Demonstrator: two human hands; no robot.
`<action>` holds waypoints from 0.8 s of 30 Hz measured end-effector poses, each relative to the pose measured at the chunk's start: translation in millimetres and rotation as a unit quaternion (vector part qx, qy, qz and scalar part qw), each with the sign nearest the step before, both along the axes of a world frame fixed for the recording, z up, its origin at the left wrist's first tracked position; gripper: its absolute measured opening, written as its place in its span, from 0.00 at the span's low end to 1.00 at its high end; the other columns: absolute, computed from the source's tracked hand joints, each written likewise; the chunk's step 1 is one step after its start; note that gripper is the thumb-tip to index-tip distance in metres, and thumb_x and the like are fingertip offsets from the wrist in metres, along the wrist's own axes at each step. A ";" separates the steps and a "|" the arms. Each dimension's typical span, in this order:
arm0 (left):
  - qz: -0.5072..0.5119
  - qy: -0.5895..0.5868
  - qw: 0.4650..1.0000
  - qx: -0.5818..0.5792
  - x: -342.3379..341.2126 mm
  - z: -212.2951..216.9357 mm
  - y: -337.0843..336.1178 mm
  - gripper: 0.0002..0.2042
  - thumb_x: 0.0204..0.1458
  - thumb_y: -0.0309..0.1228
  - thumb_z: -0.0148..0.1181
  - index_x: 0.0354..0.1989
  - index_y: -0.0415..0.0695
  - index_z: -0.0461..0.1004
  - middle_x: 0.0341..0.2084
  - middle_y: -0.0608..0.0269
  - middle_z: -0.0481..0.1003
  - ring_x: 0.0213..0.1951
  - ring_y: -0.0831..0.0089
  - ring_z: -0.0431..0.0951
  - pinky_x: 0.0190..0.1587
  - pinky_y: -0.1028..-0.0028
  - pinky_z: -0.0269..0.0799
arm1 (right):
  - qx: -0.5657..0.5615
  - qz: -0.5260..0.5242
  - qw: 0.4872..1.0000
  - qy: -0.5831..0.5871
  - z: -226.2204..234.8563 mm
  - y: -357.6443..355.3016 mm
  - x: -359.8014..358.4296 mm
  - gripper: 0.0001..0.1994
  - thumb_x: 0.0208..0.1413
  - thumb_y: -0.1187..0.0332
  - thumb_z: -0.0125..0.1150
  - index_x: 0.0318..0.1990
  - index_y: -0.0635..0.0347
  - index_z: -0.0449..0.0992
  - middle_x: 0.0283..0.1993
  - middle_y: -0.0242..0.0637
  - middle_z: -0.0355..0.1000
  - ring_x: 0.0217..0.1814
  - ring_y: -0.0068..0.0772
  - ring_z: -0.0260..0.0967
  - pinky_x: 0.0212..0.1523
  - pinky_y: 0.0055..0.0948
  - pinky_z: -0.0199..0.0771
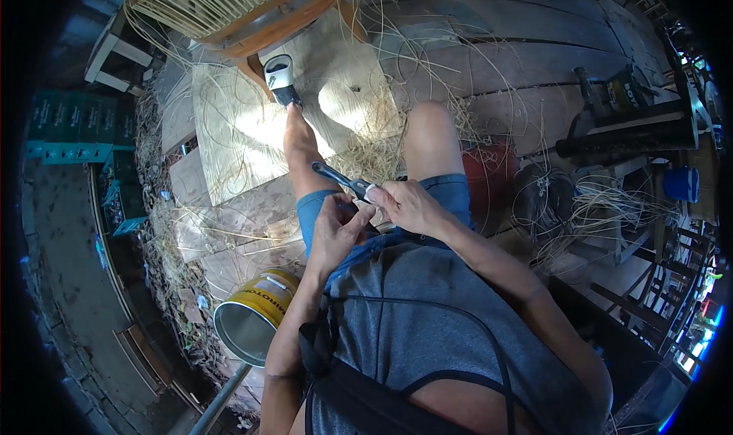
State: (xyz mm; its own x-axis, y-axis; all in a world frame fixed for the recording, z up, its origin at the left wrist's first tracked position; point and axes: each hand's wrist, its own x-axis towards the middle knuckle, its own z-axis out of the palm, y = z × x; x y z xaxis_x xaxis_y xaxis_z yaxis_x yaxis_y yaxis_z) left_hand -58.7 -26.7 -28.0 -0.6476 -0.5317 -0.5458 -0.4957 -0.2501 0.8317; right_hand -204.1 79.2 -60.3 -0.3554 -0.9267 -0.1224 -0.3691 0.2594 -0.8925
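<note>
Between the person's thighs, above the plank floor (519,65), both hands are working close together on one dark-handled hand tool (336,177), which is pointing toward the near edge of the pale sheet (217,130). The right hand (410,207) is clamping the tool, with its thumb lying along it. The left hand (340,229) is curling its fingers just beside it; whether it is gripping the tool or a thin strand cannot be told.

Progress: one wooden furniture frame (282,24) is standing at the far edge of the sheet and is carrying rows of pale cane strands (210,8), so part of the caning appears to be done. No hand is touching the frame. Loose cane (374,156) is lying across the near right corner of the sheet, which suggests that material is remaining for use or clearing. The completed share cannot be judged.

Count: two hands, one tool, one frame and one sheet are showing. One yellow bucket (263,291) is sitting on the floor beyond the sheet's near left corner; one blue bucket (679,184) is standing toward the floor's right edge. The strands are overlapping too densely to count.
</note>
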 end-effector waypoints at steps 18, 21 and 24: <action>-0.041 0.079 0.966 -0.243 52.1 36.6 6.9 0.08 0.58 0.28 0.54 0.30 0.38 0.73 0.13 0.62 0.66 0.17 0.78 0.65 0.22 0.74 0.62 | -0.102 -0.140 0.981 -0.090 17.9 -39.2 -36.5 0.20 0.62 0.57 0.50 0.27 0.65 0.76 0.15 0.41 0.68 0.17 0.31 0.69 0.20 0.30 0.67; -0.073 0.065 0.946 -0.310 84.8 59.5 12.6 0.07 0.58 0.28 0.54 0.29 0.38 0.73 0.13 0.63 0.67 0.17 0.78 0.65 0.22 0.75 0.62 | -0.118 -0.135 0.983 -0.027 26.3 -44.9 -70.0 0.19 0.64 0.57 0.48 0.33 0.65 0.77 0.16 0.31 0.67 0.18 0.19 0.64 0.20 0.24 0.63; -0.051 0.043 0.975 -0.211 109.9 81.6 19.6 0.07 0.57 0.27 0.54 0.30 0.38 0.74 0.14 0.63 0.68 0.18 0.78 0.65 0.22 0.75 0.63 | -0.127 -0.153 0.979 -0.039 36.3 -52.6 -91.2 0.19 0.65 0.58 0.48 0.32 0.66 0.77 0.16 0.28 0.65 0.18 0.14 0.60 0.20 0.20 0.59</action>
